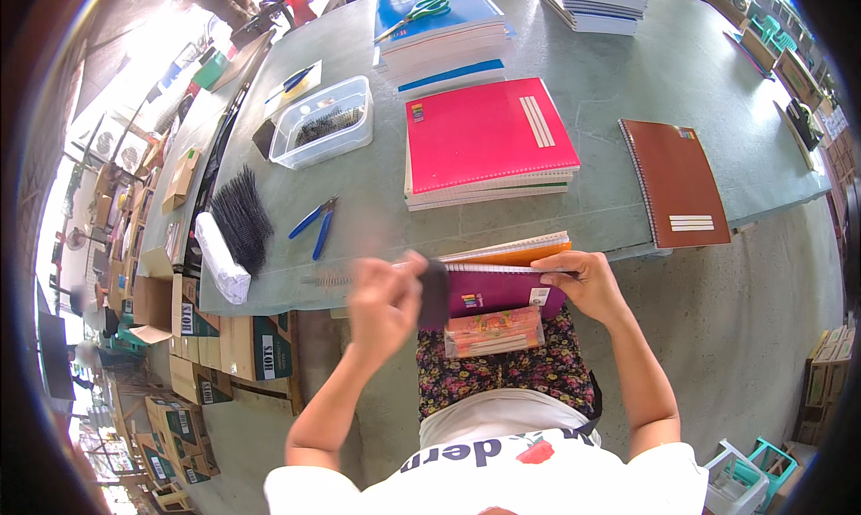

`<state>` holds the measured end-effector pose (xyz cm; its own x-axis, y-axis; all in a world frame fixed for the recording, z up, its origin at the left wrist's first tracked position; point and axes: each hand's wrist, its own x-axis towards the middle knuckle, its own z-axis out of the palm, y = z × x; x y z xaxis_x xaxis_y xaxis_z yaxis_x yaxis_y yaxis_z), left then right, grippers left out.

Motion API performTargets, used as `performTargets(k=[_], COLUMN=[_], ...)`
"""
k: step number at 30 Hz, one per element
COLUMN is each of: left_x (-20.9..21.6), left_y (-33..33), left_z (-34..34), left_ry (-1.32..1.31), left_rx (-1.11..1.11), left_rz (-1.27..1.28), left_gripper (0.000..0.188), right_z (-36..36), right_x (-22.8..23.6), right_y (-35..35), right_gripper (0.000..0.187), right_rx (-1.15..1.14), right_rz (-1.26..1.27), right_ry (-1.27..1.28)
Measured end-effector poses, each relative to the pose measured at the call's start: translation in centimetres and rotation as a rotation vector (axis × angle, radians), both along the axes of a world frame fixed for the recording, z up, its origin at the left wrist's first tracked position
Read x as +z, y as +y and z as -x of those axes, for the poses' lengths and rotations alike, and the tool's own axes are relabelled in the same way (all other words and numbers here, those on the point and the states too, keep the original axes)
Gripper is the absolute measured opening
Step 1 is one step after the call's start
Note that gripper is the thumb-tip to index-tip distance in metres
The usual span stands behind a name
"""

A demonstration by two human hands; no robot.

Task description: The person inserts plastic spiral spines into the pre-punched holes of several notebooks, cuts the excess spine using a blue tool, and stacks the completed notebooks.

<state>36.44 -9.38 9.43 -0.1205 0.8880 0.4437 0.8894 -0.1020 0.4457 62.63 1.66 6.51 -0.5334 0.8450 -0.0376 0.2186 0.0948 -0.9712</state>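
Over my lap, a purple notebook (502,286) leans against the table edge, its row of binding holes facing up. My right hand (583,282) pinches its right end between thumb and fingers. Motion smears my left hand (386,304) at the notebook's left end. Its fingers are curled, and a dark, flat patch (434,292) shows beside them; what it is I cannot make out. A thin wire coil (330,278) sticks out to the left past that hand. Behind the purple cover an orange notebook (529,244) shows. A pink patterned pouch (494,332) rests on my lap.
On the green table (359,210) stand pink-covered notebooks (489,138), a blue-covered stack (444,44) with green-handled scissors (421,13) on top, and a clear tub (323,125) of black coils. A brown notebook (673,183) overhangs the right edge. Blue pliers (317,228) lie left, near black coils (240,219).
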Motion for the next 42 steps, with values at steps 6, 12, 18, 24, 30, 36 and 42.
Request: performTargets(k=[6,12,18,24,30,36,42], left_x=[0.0,0.5,0.7,0.6,0.6,1.6,2.6], left_y=[1.1,1.7,1.6,2.5,4.1,5.6,6.4], left_z=[-1.2,-2.8,-4.3,-5.5,-6.7,-7.6,-8.6], left_ry=[0.037,-0.019,-0.071,0.049,0.076,0.087,0.076], left_rx=[-0.077,-0.266,-0.365,-0.460,-0.400,-0.214,-0.158], left_rz=[-0.111,-0.064,0.087,0.384,0.238,-0.051,-0.073], left_gripper=[0.036,0.033,0.028,0.031,0.031,0.029,0.027], right_z=[0.1,0.1,-0.1,0.0,-0.7,-0.7,-0.4], right_x=[-0.3,-0.4,-1.2,-1.2,-2.8,-3.7,-4.5], right_y=[0.3,0.1,0.4,0.5,0.7,0.3,0.6], right_gripper=[0.021,0.021,0.020,0.016,0.024,0.035,0.047], right_rx=[-0.016,-0.022,-0.033,-0.081,-0.074,-0.071,-0.084], right_rz=[-0.060,-0.079,-0.042,-0.076,0.353,0.382,0.522], right_ry=[-0.007,-0.032,0.014,0.034,0.525,0.554,0.589])
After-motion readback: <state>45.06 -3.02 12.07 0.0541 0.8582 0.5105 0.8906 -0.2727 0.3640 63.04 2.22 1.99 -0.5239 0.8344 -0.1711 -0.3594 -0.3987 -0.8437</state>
